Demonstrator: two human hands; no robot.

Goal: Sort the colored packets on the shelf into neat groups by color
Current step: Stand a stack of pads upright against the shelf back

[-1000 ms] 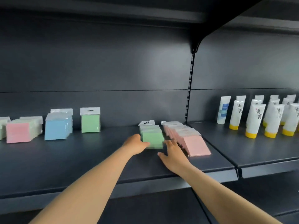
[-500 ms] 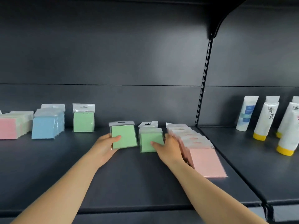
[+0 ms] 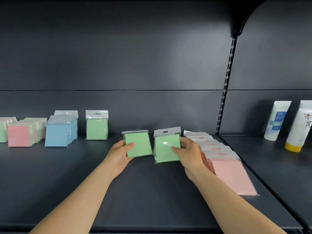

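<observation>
My left hand (image 3: 119, 153) grips a green packet (image 3: 140, 146) by its left edge, held tilted just above the dark shelf (image 3: 148, 196). My right hand (image 3: 189, 149) holds a second small stack of green packets (image 3: 164, 149) from its right side. Beside that hand a fanned row of pink packets (image 3: 226, 174) lies leaning back. At the back left stands a single green packet (image 3: 96, 127), then a blue stack (image 3: 59, 135), a pink stack (image 3: 19, 135) and a pale green stack (image 3: 2, 131) at the frame's edge.
White tubes with yellow caps (image 3: 295, 130) and a white tube with a blue label (image 3: 276, 120) stand on the neighbouring shelf to the right, past the slotted upright (image 3: 225, 98). A dark back panel closes the shelf behind.
My left hand took one green packet off the pile and carried it left. My right hand moved onto the remaining green packets and gripped them. The camera came closer to the shelf.
</observation>
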